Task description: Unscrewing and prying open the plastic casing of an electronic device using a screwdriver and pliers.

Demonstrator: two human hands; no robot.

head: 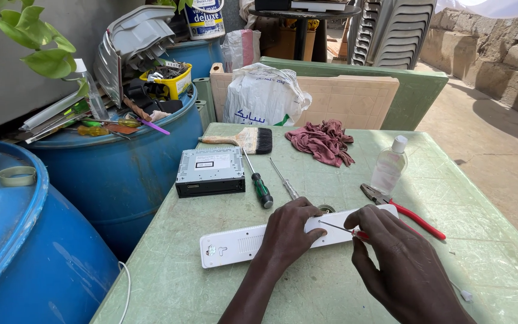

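Near the bench's front edge, left hand [292, 231] presses flat on a long white casing [259, 237] while right hand [391, 249] pinches a thin red-handled screwdriver [338, 227]; keeping the tip upright and seated seems wise.

long white plastic casing [253, 240], flat on green table [307, 288], thin red-handled screwdriver [338, 228] tip touching it

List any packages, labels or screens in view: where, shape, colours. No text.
Paint bucket: top centre, behind the barrels; round, white with blue band.
Plastic bag: behind the table's far edge; white, crumpled, dark and green print.
Label: on top of the grey car stereo, table left; small white rectangle.
No screens.
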